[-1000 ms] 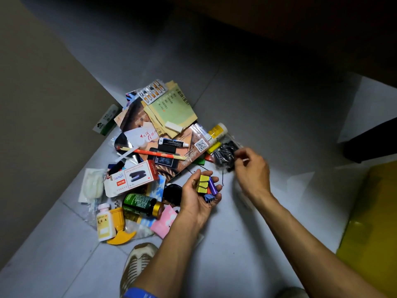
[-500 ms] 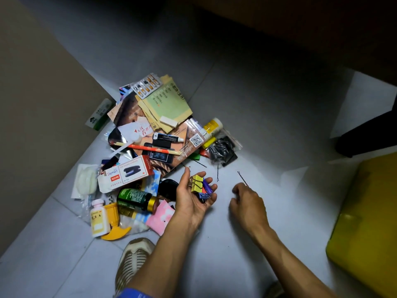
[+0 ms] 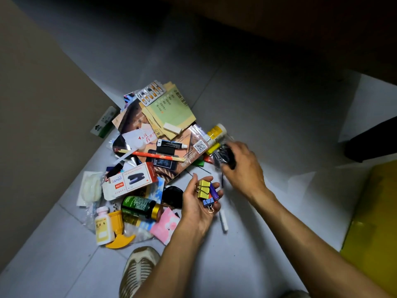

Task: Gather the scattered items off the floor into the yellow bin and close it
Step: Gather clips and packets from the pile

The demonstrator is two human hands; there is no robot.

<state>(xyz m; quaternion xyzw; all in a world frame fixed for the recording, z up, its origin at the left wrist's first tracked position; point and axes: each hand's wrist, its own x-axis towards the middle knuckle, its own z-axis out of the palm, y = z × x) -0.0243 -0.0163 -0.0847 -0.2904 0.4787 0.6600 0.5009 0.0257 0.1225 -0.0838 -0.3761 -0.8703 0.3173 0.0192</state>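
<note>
The left hand (image 3: 198, 201) sits palm up in the lower middle of the frame, fingers cupped around a small clutch of binder clips (image 3: 203, 189), yellow ones on top, a blue one below, and something purple beside them. The right hand (image 3: 243, 168), blurred with motion, has its fingers curled around a small clear bag of dark bits (image 3: 223, 157) at the right edge of the pile.

That bag looks light, crinkly and slippery; I'd take it by a pinch at its top edge so the contents hang below. The clips are hard and light but loose, likely to spill if the palm tilts. The green bottle (image 3: 139, 208) and white bottle (image 3: 103, 226) at lower left seem rigid and easy to wrap fingers around. The flat green booklet (image 3: 171, 109) and the pill blister pack (image 3: 150, 93) up top would need a fingernail under an edge.

The yellow bin (image 3: 373, 229) is cut off at the right edge of the frame, so I cannot tell whether its lid is up. What the bag holds is too blurred to name. Several thin dark pins (image 3: 202, 169) lie on the floor (image 3: 268, 108) between the hands, barely visible.
</note>
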